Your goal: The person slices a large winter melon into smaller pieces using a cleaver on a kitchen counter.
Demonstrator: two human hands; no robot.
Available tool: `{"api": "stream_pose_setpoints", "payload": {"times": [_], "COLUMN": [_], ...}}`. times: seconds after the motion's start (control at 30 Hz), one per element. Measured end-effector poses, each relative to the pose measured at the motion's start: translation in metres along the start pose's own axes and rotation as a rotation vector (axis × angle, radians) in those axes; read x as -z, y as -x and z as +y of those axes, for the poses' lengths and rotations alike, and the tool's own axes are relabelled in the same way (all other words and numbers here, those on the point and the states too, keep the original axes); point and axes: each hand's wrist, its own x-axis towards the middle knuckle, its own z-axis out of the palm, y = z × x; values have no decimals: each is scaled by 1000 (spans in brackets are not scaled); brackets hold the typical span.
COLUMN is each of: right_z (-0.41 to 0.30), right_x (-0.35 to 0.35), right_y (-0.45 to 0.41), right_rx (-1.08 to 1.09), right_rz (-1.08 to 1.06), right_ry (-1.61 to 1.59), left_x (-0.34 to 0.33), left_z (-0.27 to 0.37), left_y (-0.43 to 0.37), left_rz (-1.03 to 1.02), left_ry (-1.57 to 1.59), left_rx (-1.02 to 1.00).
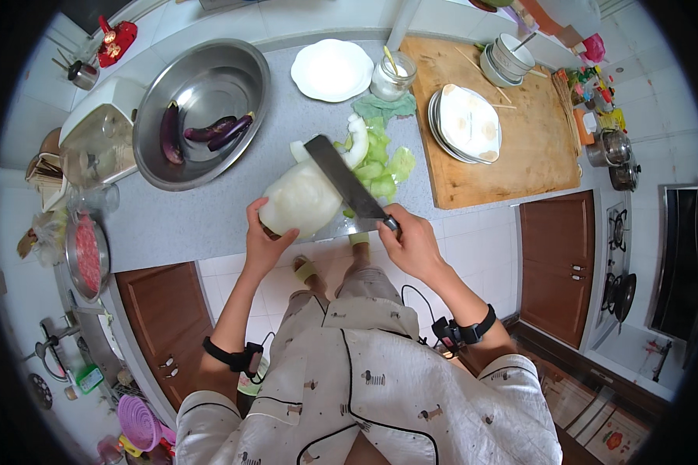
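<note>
My left hand (269, 238) grips the near left side of a large peeled pale melon or gourd (300, 200) at the counter's front edge. A cleaver (349, 180) is in my right hand (408, 239), its wide dark blade slanting up and left across the right side of the melon or gourd. Whether the blade touches the flesh, I cannot tell. Behind the blade lies a curved pale slice (358, 139), with a smaller pale piece (298, 151) to its left. Light green peelings (384, 168) are heaped on the counter just right of the blade.
A large steel basin (232, 70) with several eggplants stands back left. A white plate (331, 70), a glass jar (394, 75) and a green cloth (384, 107) are behind the peelings. To the right, a wooden board (471, 186) bears stacked plates (468, 125) and bowls (509, 55). Minced meat (87, 253) fills a bowl at left.
</note>
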Motion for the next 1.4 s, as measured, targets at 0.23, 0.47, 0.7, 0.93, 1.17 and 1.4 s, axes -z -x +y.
{"api": "stream_pose_setpoints", "payload": {"times": [0.23, 0.47, 0.7, 0.93, 1.17, 1.4], "right_z": [5, 14, 28, 39, 43, 48], "right_x": [-35, -58, -49, -27, -10, -2], "right_y": [18, 33, 29, 15, 1, -7], "right_rx": [263, 350, 391, 317, 193, 127], "right_rz": [-23, -73, 27, 58, -34, -90], "right_ry": [159, 300, 310, 248, 240, 203], "left_x": [-4, -20, -19, -31, -22, -2], "left_z": [-13, -10, -8, 11, 35, 16], "left_y": [9, 14, 18, 16, -2, -36], "left_rz": [39, 114, 94, 100, 247, 1], "left_ry": [-21, 17, -54, -67, 142, 38], "left_rx": [18, 58, 122, 175, 430, 702]}}
